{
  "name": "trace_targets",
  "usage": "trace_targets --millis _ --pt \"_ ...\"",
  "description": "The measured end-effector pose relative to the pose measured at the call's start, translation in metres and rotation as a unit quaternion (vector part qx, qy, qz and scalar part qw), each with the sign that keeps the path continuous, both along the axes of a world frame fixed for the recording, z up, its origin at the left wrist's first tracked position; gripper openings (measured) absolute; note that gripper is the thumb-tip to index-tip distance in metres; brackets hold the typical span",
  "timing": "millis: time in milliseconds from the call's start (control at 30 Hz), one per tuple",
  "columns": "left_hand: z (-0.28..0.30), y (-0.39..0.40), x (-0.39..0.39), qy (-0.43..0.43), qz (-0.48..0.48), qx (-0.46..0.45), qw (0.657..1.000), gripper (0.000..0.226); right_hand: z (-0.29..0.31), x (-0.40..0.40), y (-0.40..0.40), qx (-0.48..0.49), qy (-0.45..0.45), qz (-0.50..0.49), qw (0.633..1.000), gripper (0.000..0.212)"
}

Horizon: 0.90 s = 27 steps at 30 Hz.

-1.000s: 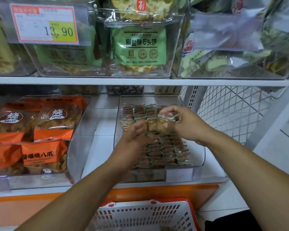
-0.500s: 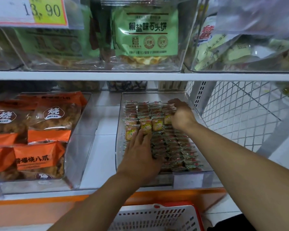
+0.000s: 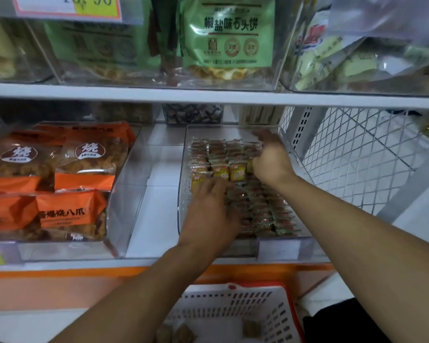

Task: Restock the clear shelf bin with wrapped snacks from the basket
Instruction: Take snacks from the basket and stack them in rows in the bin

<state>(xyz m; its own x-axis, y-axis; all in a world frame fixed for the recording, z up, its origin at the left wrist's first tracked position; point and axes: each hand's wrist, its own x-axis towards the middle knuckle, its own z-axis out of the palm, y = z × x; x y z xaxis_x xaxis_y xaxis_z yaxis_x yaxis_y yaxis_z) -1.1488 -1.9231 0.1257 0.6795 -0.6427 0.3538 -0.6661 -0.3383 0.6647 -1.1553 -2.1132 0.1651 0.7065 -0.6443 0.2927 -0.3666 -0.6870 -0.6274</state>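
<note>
Wrapped snacks (image 3: 235, 167) packed in rows inside clear shelf bin (image 3: 286, 246), lower shelf, ctr-right. We see left hand (image 3: 209, 214) lying flat on front rows, fingers (image 3: 217, 185) straight, holding nothing. Right hand (image 3: 270, 158) at bin's rear right, fingers curled against back-row packs; actual grip we can't tell. Basket (image 3: 235, 310), white w/ red rim, below shelf edge, few snacks inside. Orange snack bags (image 3: 72, 174) in neighbouring bin, left. Green packet (image 3: 227, 37) on upper shelf.
</note>
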Motion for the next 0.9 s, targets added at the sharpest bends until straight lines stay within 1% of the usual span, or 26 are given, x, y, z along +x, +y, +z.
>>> trace_targets --millis 67,100,133,167,200,233,267,300,333,367,400,433,467,500,533,567,600,633,667,700,733,767,833,900 --pt "0.005 0.012 -0.008 -0.057 0.005 -0.071 0.996 0.027 0.013 -0.013 0.024 -0.050 -0.121 0.011 0.991 0.047" --pt "0.004 0.021 -0.013 -0.087 -0.003 -0.103 0.991 0.021 0.019 -0.021 0.038 -0.093 -0.179 0.035 0.979 0.043" --pt "0.001 0.031 -0.019 -0.112 -0.018 -0.128 0.985 0.018 0.023 -0.030 0.054 -0.138 -0.234 0.081 0.959 0.038" --pt "-0.005 0.043 -0.026 -0.126 -0.041 -0.134 0.982 0.015 0.024 -0.040 0.069 -0.175 -0.281 0.140 0.933 0.033" --pt "-0.013 0.056 -0.034 -0.131 -0.068 -0.119 0.982 0.012 0.021 -0.052 0.085 -0.199 -0.307 0.203 0.908 0.028" --pt "-0.024 0.070 -0.041 -0.129 -0.097 -0.082 0.983 0.011 0.014 -0.064 0.101 -0.212 -0.315 0.266 0.886 0.025" --pt "-0.038 0.082 -0.048 -0.128 -0.122 -0.020 0.984 0.012 0.003 -0.077 0.117 -0.218 -0.305 0.326 0.868 0.024" --pt "-0.054 0.095 -0.054 -0.126 -0.143 0.078 0.979 0.015 -0.012 -0.088 0.129 -0.224 -0.283 0.380 0.851 0.025" --pt "-0.072 0.108 -0.059 -0.115 -0.159 0.212 0.957 0.018 -0.029 -0.099 0.139 -0.234 -0.250 0.427 0.837 0.027" --pt "-0.095 0.122 -0.064 -0.087 -0.164 0.348 0.919 0.026 -0.049 -0.108 0.146 -0.249 -0.209 0.462 0.825 0.029" --pt "-0.120 0.138 -0.068 -0.044 -0.170 0.454 0.874 0.035 -0.069 -0.116 0.150 -0.264 -0.156 0.488 0.817 0.029" --pt "-0.145 0.154 -0.071 0.014 -0.182 0.522 0.833 0.045 -0.090 -0.121 0.151 -0.270 -0.088 0.498 0.819 0.027" --pt "-0.168 0.169 -0.073 0.064 -0.189 0.554 0.808 0.054 -0.113 -0.124 0.150 -0.265 -0.002 0.489 0.831 0.025" --pt "-0.187 0.184 -0.073 0.102 -0.188 0.570 0.794 0.059 -0.138 -0.127 0.147 -0.248 0.104 0.461 0.845 0.025" --pt "-0.205 0.197 -0.072 0.129 -0.181 0.578 0.786 0.059 -0.166 -0.131 0.144 -0.218 0.220 0.422 0.852 0.030" --pt "-0.221 0.209 -0.070 0.144 -0.168 0.582 0.783 0.055 -0.197 -0.138 0.141 -0.151 0.329 0.373 0.854 0.036" --pt "-0.234 0.218 -0.068 0.156 -0.151 0.584 0.782 0.053 -0.226 -0.146 0.141 -0.050 0.416 0.309 0.854 0.042" --pt "-0.246 0.225 -0.067 0.167 -0.130 0.583 0.785 0.056 -0.252 -0.155 0.141 0.051 0.467 0.245 0.848 0.048" --pt "-0.257 0.230 -0.066 0.179 -0.111 0.576 0.790 0.064 -0.275 -0.164 0.140 0.124 0.485 0.189 0.845 0.062" --pt "-0.268 0.234 -0.067 0.187 -0.098 0.570 0.794 0.075 -0.296 -0.171 0.140 0.163 0.487 0.143 0.846 0.083" --pt "-0.278 0.236 -0.068 0.183 -0.093 0.567 0.798 0.084 -0.312 -0.177 0.140 0.177 0.487 0.109 0.848 0.102" --pt "-0.289 0.238 -0.071 0.168 -0.097 0.569 0.799 0.091 -0.327 -0.180 0.140 0.171 0.487 0.086 0.852 0.115" --pt "-0.308 0.244 -0.078 0.136 -0.110 0.574 0.800 0.098 -0.354 -0.187 0.139 0.147 0.497 0.072 0.852 0.123" --pt "-0.321 0.251 -0.085 0.121 -0.093 0.579 0.801 0.099 -0.372 -0.191 0.142 0.132 0.505 0.076 0.850 0.118"
